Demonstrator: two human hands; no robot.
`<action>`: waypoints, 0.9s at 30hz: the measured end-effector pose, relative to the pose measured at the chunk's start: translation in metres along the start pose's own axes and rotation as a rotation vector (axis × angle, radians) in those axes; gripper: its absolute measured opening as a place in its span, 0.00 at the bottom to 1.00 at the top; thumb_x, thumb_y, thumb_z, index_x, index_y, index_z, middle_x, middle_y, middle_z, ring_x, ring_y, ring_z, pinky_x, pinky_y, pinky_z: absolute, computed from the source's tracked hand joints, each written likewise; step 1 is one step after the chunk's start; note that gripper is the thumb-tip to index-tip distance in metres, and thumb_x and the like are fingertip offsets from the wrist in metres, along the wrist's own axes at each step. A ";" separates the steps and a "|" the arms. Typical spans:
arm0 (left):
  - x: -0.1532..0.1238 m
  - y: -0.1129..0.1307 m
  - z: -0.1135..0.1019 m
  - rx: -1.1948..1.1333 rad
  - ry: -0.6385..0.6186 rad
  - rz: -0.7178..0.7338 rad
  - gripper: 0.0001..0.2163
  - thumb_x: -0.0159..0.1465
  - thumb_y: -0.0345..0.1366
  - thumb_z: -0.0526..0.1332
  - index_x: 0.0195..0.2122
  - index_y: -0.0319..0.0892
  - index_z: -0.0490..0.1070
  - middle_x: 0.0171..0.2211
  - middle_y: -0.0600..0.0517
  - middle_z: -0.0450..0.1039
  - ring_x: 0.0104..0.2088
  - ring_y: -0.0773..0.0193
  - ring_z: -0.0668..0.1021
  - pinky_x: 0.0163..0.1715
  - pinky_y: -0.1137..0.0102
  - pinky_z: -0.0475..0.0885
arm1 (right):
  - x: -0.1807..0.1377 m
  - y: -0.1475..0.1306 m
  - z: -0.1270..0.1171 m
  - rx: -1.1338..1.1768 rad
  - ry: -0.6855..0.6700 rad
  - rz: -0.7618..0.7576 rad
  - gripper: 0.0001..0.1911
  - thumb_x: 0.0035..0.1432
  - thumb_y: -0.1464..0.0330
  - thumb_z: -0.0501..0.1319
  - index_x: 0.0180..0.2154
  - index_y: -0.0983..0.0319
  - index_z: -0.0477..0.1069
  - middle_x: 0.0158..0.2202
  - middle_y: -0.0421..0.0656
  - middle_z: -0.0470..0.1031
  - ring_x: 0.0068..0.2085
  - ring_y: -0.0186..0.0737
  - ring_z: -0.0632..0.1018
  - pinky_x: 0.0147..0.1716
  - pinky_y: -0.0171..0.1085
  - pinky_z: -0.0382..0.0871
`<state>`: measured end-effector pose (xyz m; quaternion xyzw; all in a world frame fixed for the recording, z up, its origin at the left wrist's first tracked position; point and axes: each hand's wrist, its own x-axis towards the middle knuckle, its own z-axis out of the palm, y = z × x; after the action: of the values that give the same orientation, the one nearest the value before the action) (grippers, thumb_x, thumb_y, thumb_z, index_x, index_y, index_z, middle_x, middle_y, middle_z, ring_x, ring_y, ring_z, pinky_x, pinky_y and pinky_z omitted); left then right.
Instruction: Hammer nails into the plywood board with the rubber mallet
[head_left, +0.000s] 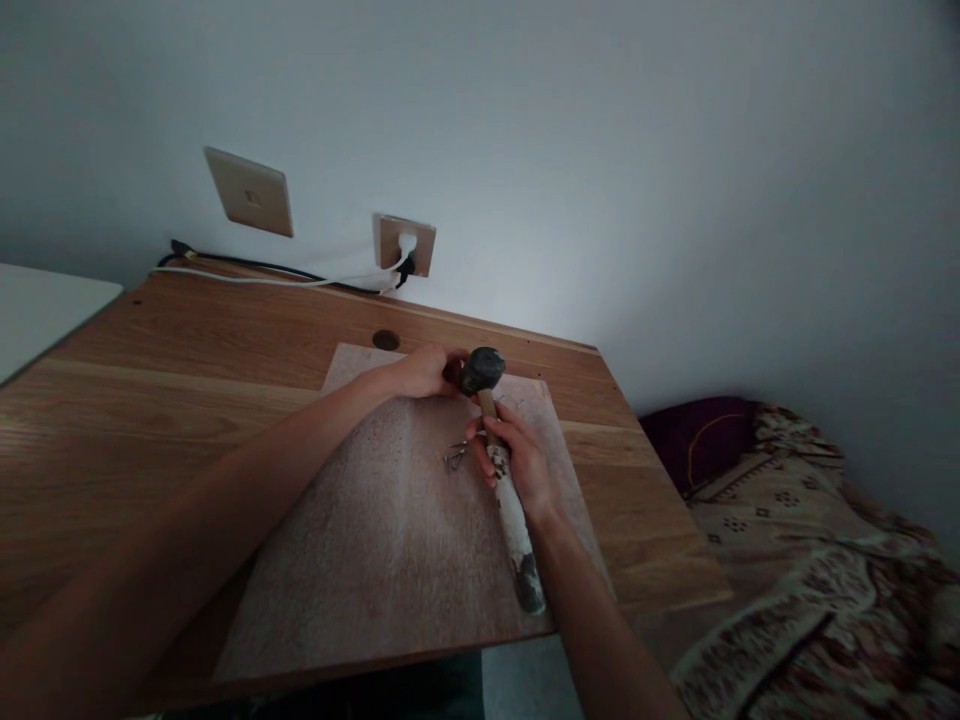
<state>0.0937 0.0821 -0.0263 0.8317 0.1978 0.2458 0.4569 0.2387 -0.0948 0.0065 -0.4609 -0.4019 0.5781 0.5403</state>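
Some nails [454, 456] on board [360, 540], right hand [525, 468] with grip round hammer [514, 522], left hand [421, 370] near, grip unclear, cables [247, 279] behind

One head-worn view, forward and down, close over the table [187, 390] toward the wall [540, 170]

Black hammer head [486, 368], patchy white handle [513, 512], brown grained table [202, 340]

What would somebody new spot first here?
Probably the hammer, gripped in the right hand over the board, its dark head beside the left hand. Next, maybe the little metal pieces on the board, then the white plug in the wall socket.
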 end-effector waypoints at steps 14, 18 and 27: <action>-0.005 0.027 -0.011 0.263 -0.044 -0.078 0.16 0.54 0.32 0.68 0.45 0.40 0.74 0.37 0.50 0.79 0.33 0.61 0.79 0.32 0.70 0.69 | 0.000 0.003 -0.005 0.054 0.061 -0.012 0.12 0.56 0.63 0.64 0.42 0.61 0.73 0.28 0.38 0.78 0.14 0.28 0.63 0.08 0.30 0.56; -0.010 0.058 -0.011 0.404 -0.280 -0.121 0.07 0.51 0.34 0.70 0.31 0.42 0.75 0.29 0.53 0.77 0.27 0.62 0.75 0.28 0.69 0.65 | -0.001 -0.001 -0.009 0.092 0.134 -0.076 0.15 0.57 0.63 0.64 0.45 0.61 0.73 0.28 0.37 0.77 0.14 0.28 0.64 0.09 0.30 0.57; -0.016 0.096 0.027 0.461 -0.451 0.014 0.15 0.44 0.18 0.67 0.15 0.43 0.64 0.14 0.58 0.60 0.17 0.67 0.62 0.20 0.66 0.55 | 0.001 -0.002 -0.015 0.109 0.158 -0.114 0.13 0.57 0.61 0.64 0.43 0.60 0.71 0.25 0.35 0.73 0.14 0.28 0.63 0.10 0.30 0.55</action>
<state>0.1066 0.0070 0.0405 0.9481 0.1363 0.0070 0.2871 0.2542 -0.0945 0.0049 -0.4514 -0.3513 0.5293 0.6266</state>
